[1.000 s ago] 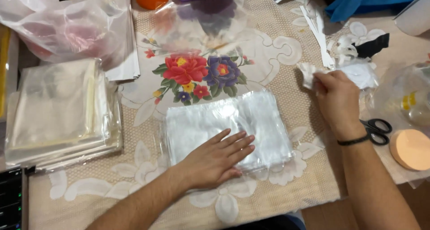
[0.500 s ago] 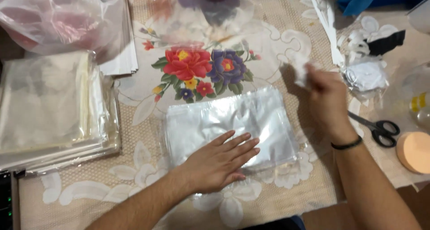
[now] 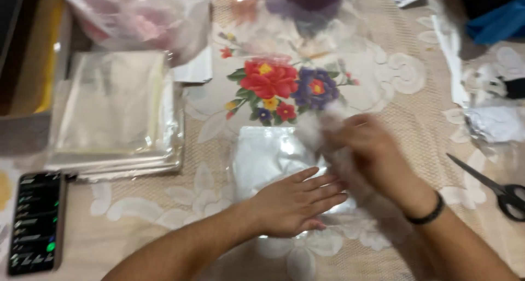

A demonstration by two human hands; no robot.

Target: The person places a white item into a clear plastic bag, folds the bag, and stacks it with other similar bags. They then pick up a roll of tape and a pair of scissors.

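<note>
1. Centre of the table: left hand [image 3: 292, 203] lies flat, palm down, fingers spread and extended, pressing on a clear plastic packet [image 3: 262, 158] with white contents. Nothing is gripped, it only pins the packet down.
2. Packet lies on the lace tablecloth [image 3: 404, 100], just below the embroidered flower motif [image 3: 284, 84].
3. Right hand [image 3: 363, 150] sits at the packet's right upper edge, just above the left fingertips. Motion-blurred; fingers look curled around a whitish wad [image 3: 320, 125], but cannot tell how firmly they close on it.
4. Right wrist wears a dark band [image 3: 427, 215].
5. Left of the packet, well apart: stack of clear plastic bags [image 3: 117, 114], flat and squared up.
6. Far left, near the table edge: phone [image 3: 35, 223], screen lit.
7. Right edge: scissors [image 3: 495, 185], black handles, lying flat, apart from both hands.
8. Top left: crumpled clear bag with pinkish contents [image 3: 131, 13].
9. Right, above the scissors: loose white scraps [image 3: 495, 122].
</note>
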